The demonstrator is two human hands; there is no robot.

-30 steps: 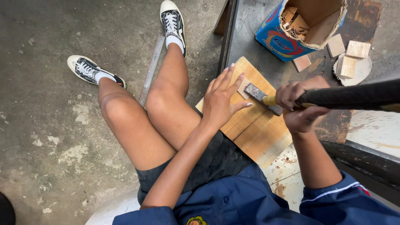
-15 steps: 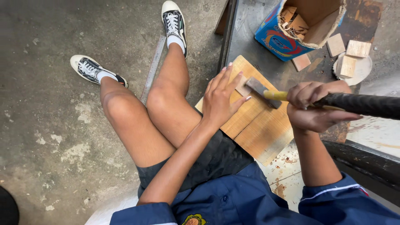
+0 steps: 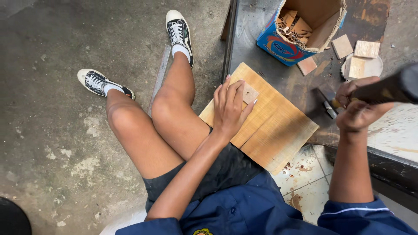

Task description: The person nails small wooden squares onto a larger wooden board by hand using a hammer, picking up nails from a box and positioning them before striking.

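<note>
The left hand (image 3: 229, 109) is laid flat, fingers spread, on a wooden board (image 3: 270, 126), its fingertips touching a small wooden block (image 3: 249, 93) resting on it. The right hand (image 3: 359, 104) is clamped around a hammer (image 3: 374, 91), held beside the board over the dark bench (image 3: 261, 21).

The board (image 3: 265, 126) at the centre is pale, matt wood with a fine straight grain; the small block (image 3: 250, 93) on it matches. The box (image 3: 300, 30) at upper right is glossy printed cardboard (torn, raw brown inside). The floor (image 3: 65, 109) at left is rough, stained concrete.
</note>
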